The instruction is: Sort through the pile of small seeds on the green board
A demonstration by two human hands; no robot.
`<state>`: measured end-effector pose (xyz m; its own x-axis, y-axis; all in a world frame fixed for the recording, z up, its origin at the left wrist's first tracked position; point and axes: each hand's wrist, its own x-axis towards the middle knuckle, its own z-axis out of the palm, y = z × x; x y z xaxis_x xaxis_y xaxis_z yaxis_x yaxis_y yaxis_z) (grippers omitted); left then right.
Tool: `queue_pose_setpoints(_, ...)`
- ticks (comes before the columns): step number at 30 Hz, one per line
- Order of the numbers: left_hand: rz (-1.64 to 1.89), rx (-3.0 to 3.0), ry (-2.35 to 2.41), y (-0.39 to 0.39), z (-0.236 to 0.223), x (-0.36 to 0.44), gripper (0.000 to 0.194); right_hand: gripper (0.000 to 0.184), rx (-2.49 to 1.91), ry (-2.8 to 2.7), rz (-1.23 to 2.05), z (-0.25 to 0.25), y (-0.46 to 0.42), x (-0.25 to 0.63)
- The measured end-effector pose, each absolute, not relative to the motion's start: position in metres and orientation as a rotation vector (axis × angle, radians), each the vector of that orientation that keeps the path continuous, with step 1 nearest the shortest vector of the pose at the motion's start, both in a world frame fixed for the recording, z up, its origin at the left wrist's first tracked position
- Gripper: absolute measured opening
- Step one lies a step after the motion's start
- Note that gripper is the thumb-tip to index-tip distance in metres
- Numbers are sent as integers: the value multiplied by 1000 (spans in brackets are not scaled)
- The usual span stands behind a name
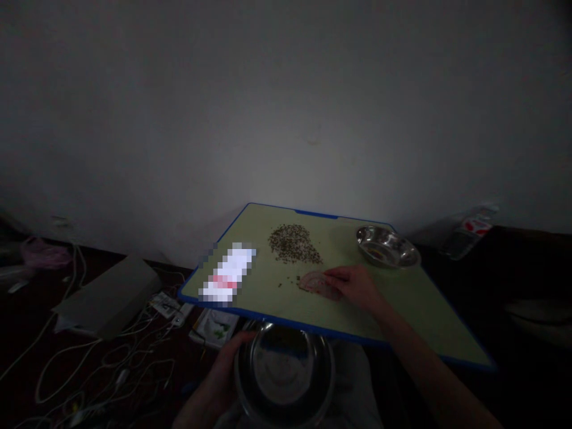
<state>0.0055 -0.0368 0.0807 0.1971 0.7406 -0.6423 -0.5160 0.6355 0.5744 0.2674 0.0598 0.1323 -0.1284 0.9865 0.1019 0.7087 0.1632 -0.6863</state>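
Note:
Below the table's front edge, my left hand (233, 357) grips the side of a shiny metal bowl (286, 372). My right hand (357, 286), over the tabletop, pinches a thin, translucent, rounded piece (319, 283) that looks like plastic; its exact kind I cannot make out. This piece lies low against the table surface, with a few loose dark bits (288, 280) at its left edge. Just beyond it spreads a pile of small, speckled brown and pale bits (292, 243), like seeds or grains. The bowl in my left hand looks bare inside.
The pale green table (263, 298) has a blue rim. A second metal bowl (388, 246) stands at its right back, and a bright, blurred-out rectangle (229, 275) lies at left. A grey box (107, 298) and tangled cables (120, 357) cover the floor at left. Behind is a wall (286, 107).

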Motion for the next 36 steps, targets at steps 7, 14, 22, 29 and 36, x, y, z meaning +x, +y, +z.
queue_pose_setpoints(7,891,201,1013,-38,86,7,20,27,-1549,-1984,778,136,35,254)
queue_pose_setpoints(14,852,210,982,-38,84,7,21,26,-1468,-2008,853,141,20,237)
queue_pose_setpoints(22,896,208,994,-38,77,7,18,23,-1417,-1919,882,135,17,235)
queue_pose_setpoints(29,900,210,1023,-39,81,7,18,31,-1441,-1701,1040,139,35,242)
queue_pose_setpoints(36,902,180,1027,-38,92,10,23,29,-1502,-1610,848,136,67,259)
